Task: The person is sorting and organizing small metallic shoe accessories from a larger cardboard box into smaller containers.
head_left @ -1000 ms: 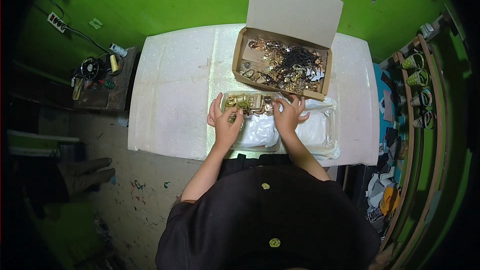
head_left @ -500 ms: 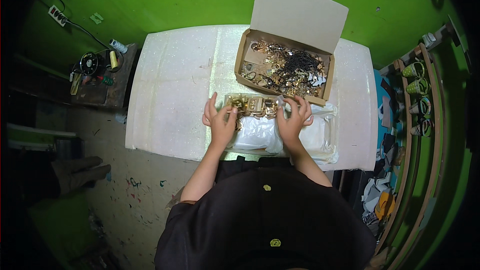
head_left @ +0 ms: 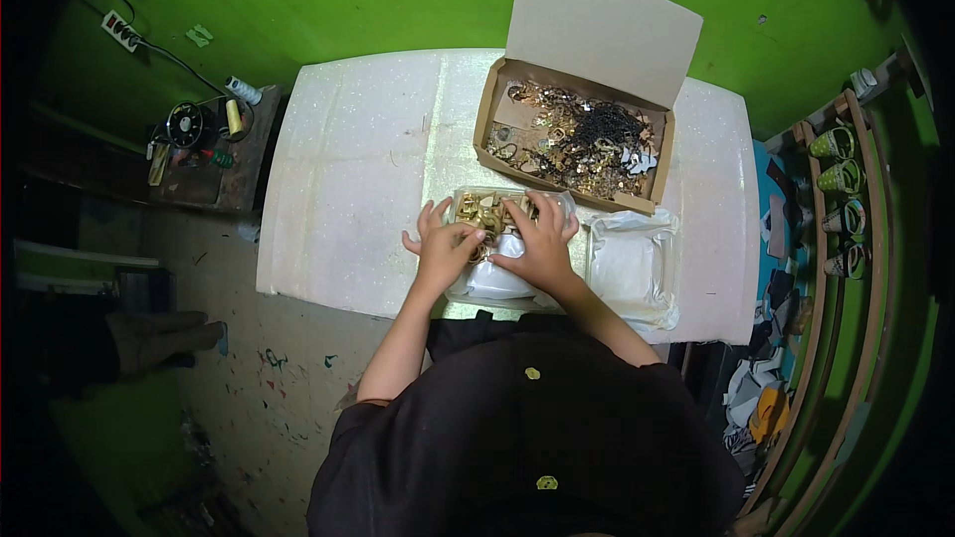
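Shiny gold-toned metal bits (head_left: 479, 207), kinda buckle-like, are piled at the far end of a clear plastic tray (head_left: 460, 292) on the pale table (head_left: 348, 169); any markings are too small to be read. The right hand (head_left: 542, 251) is spread wide over them, the left hand (head_left: 445, 252) is narrowed to a near pinch, but whether anything's gripped can't be told

From the head, a wide fisheye looks down at the hands (head_left: 544, 255) and table (head_left: 348, 169).

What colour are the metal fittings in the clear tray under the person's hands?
Gold-coloured; the metal fittings show best in the head view.
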### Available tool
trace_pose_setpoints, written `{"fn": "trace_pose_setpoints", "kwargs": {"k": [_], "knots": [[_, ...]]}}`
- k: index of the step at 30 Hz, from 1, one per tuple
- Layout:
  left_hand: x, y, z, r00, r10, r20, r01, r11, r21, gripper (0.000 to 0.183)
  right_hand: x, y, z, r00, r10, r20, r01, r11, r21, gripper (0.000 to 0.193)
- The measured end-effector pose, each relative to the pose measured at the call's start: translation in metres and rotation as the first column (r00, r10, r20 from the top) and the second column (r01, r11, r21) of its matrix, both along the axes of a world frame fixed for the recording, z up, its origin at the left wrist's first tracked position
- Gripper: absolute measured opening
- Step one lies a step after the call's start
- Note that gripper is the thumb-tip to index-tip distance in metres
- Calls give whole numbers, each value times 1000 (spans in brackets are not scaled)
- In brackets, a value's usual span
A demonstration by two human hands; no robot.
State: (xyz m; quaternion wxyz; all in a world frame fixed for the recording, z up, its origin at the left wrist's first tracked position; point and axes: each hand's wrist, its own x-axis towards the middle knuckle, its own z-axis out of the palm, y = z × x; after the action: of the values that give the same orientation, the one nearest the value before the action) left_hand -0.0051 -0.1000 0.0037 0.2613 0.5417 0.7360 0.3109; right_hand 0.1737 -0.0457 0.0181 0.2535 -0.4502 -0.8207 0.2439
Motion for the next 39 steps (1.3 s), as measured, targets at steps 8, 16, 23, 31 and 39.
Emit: {"fn": "trace_pose_setpoints", "kwargs": {"k": [8,16,23,31,39], "knots": [[25,2,8,995,-35,-97,31,999,-40,26,11,8,-5,990,10,139,-10,1000,6,72],[21,3,9,969,77,-234,-89,995,-43,41,12,30,-21,951,38,308,-76,991,112,68],[21,2,6,969,96,-227,-99,995,-1,43,10,26,-34,967,-2,255,-33,990,135,54],[24,9,6,974,81,-212,-81,997,9,42,8,26,-22,969,-11,248,-20,992,121,53],[23,48,19,962,-30,-272,43,998,41,50,16,84,4,967,-178,180,149,975,162,38]]}}
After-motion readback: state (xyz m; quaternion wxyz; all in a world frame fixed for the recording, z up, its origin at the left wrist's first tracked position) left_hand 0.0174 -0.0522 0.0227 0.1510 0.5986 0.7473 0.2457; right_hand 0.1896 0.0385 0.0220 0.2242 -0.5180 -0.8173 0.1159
